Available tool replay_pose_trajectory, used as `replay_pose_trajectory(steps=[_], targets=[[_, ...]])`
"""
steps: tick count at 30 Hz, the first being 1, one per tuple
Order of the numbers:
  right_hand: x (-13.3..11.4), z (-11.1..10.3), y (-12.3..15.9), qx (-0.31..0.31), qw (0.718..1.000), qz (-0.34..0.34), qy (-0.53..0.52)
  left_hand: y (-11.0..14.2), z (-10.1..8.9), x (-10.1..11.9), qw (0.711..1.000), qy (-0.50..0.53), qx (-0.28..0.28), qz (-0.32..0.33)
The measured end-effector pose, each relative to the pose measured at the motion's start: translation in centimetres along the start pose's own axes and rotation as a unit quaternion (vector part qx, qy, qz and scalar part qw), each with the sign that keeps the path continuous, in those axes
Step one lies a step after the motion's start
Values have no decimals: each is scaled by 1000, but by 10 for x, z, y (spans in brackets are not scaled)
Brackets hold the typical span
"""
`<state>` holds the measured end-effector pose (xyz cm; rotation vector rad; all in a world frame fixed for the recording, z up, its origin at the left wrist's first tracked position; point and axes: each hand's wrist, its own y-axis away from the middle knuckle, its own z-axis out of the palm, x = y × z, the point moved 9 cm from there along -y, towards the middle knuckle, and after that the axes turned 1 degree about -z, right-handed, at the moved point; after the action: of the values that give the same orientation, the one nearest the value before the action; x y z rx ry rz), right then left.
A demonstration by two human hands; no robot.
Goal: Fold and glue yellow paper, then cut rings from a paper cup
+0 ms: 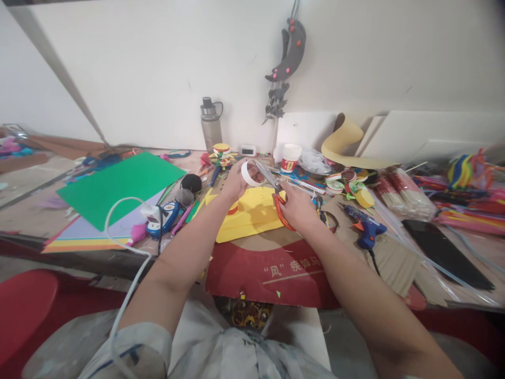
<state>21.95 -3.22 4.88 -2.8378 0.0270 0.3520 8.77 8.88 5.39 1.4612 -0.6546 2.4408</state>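
Observation:
Between the fingers of my left hand point(233, 181) is a white paper ring point(247, 173), held up over the work area. My right hand point(298, 206) grips orange-handled scissors point(278, 202). Their blades point up and left and lie close to the ring; whether they touch it I cannot tell. Below both hands lies a yellow foam or paper sheet point(252, 216), with a small red and yellow round piece point(233, 209) on it beside my left wrist. A red and brown cardboard point(268, 273) is under the sheet.
To the left are a green sheet point(118, 184) and stacked coloured paper. A blue glue gun point(369, 229) and a black phone point(445, 252) lie at the right. Behind stand a bottle point(211, 129) and a paper cup point(291, 158). A white cable point(128, 295) crosses my left arm.

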Motion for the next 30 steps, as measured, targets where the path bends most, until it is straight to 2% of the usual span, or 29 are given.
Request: replay_pose_trajectory(steps=[4, 10, 16, 19, 25, 30], targets=[[2, 1, -1, -6, 1000, 3, 0, -2, -4, -2, 1000, -9, 3, -5], [5, 4, -2, 8, 1000, -7, -19, 1, 6, 7, 998, -52, -44, 14], [0, -2, 1, 53, 997, -31, -53, 1, 2, 21, 997, -72, -8, 35], [1, -2, 1, 48, 997, -24, -52, 2, 3, 25, 995, -94, -2, 30], [1, 0, -1, 39, 998, -28, -45, 6, 15, 24, 995, -86, -42, 22], [1, 2, -2, 30, 999, -21, -34, 5, 12, 22, 997, -72, -34, 24]])
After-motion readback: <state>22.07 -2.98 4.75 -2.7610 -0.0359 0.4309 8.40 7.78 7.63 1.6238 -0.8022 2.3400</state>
